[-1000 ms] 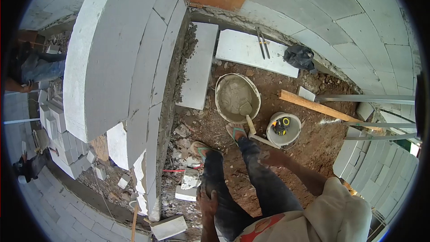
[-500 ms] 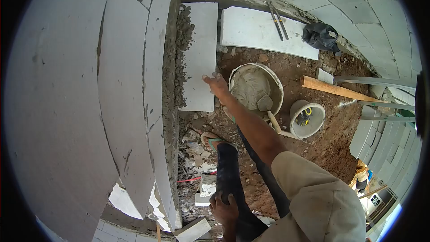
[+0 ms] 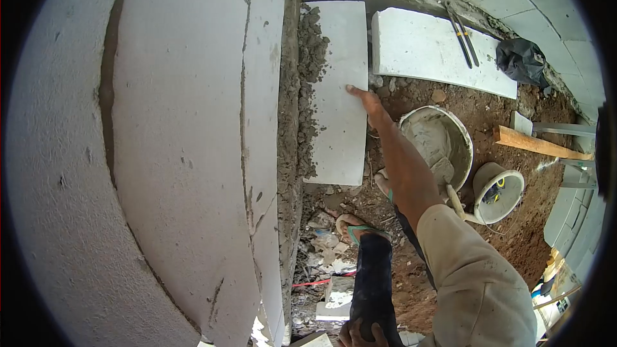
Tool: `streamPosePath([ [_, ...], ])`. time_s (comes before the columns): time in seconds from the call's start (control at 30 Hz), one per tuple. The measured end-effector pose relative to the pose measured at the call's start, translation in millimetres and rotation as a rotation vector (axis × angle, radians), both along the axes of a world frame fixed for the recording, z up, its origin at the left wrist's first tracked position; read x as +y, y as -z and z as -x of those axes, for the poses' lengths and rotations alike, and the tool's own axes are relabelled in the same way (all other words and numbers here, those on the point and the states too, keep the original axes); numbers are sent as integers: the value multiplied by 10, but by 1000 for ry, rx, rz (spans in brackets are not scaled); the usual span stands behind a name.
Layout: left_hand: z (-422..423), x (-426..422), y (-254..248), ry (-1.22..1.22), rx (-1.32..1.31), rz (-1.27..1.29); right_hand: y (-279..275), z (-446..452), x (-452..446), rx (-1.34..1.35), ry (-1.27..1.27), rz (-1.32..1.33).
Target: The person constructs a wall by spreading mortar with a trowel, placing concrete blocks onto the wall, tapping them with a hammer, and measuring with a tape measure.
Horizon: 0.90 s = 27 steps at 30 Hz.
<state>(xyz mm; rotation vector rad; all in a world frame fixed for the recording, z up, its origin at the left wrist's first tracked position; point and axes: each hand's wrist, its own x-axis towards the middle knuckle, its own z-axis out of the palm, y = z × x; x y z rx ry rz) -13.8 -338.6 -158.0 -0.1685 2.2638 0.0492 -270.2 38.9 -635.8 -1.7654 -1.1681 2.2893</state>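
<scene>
A long white block (image 3: 337, 109) lies beside the wall, with crumbly grey mortar (image 3: 311, 51) along its left edge. My right hand (image 3: 371, 104) is at the block's right edge; a digit lies over the top face and the other fingers are mostly hidden past the edge, so it appears to grip there. At the bottom of the view, my left hand (image 3: 363, 335) rests on my dark-trousered knee, fingers spread and partly cut off. Right of my forearm stands a mortar bucket (image 3: 468, 144), a trowel (image 3: 443, 170) lying in its grey mix.
A second white block (image 3: 418, 45) at the back carries long-handled pincers (image 3: 463, 35) and touches a black bag (image 3: 520, 61). A smaller bucket (image 3: 514, 200) holds a yellow-and-black item. Right of it lies a wooden plank (image 3: 540, 143). The block wall (image 3: 186, 122) fills the left side.
The camera view has shifted, so the scene sits further right. My right hand has moved onto the block's right edge, away from the bucket. My left hand stays on the knee.
</scene>
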Motion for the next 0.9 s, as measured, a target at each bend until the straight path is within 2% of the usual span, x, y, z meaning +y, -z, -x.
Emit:
streamPosePath([
  [0.07,-57,-87,35,-2,36,-20,-81,-84,105,75,-146,69],
  [0.13,-150,-212,104,43,117,-101,-300,-136,58,116,-167,33],
  [0.17,-152,-208,71,70,16,-6,-408,-146,-28,-17,-201,-78],
  [0.3,7,-50,-23,55,-50,-6,-918,49,-266,-562,-342,-542],
  [0.37,53,-20,-14,46,-44,-64,-1094,183,-388,-560,-301,-533],
  [0.53,-61,-10,86,71,22,-60,-871,65,-100,-494,-212,-445],
  [0.6,-49,22,136,78,45,-68,-871,-13,161,-289,-510,-150],
  [0.63,-55,31,100,84,60,-74,-949,-7,100,-300,-510,-145],
  [0.73,-63,97,126,73,41,-47,-1472,326,-331,-571,-522,-466],
  [0.77,-23,57,170,47,-178,44,-1570,391,-506,-528,-554,-544],
  [0.8,44,108,244,48,-189,41,-1704,426,-644,-415,-545,-585],
  [0.87,189,226,477,197,62,-33,-1640,564,-778,-380,-543,-596],
  [0.9,402,289,732,170,133,-158,-1539,543,-760,-377,-550,-590],
])
